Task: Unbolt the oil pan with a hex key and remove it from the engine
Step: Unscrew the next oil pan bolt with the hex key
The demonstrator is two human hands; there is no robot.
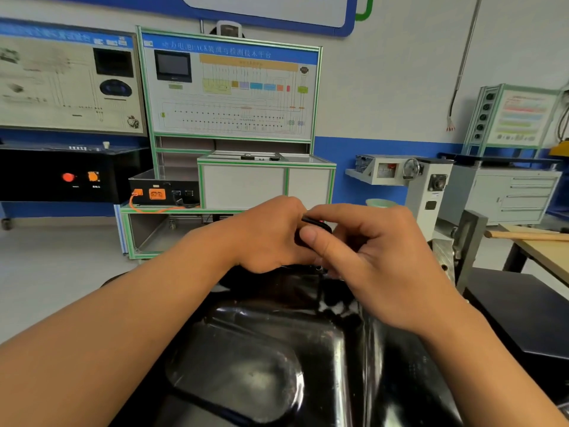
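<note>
A glossy black oil pan (pixel 246 359) fills the lower middle of the view, bottom side up on the engine. Above its far edge both hands meet round a small black hex key tool (pixel 311 224). My left hand (pixel 268 238) curls round the tool from the left. My right hand (pixel 369 257) pinches it from the right, with the thumb pressed on its near side. A thin metal shaft (pixel 320 269) shows just below the hands, pointing down at the pan's far rim. The bolt under it is hidden.
A grey engine stand (pixel 431 192) with a hand wheel rises behind the right hand. A wooden table (pixel 545 251) holds a wooden handle at the right. Training panels and a green-framed bench (pixel 264 180) stand along the far wall. A dark seat-like surface (pixel 517 309) lies right of the pan.
</note>
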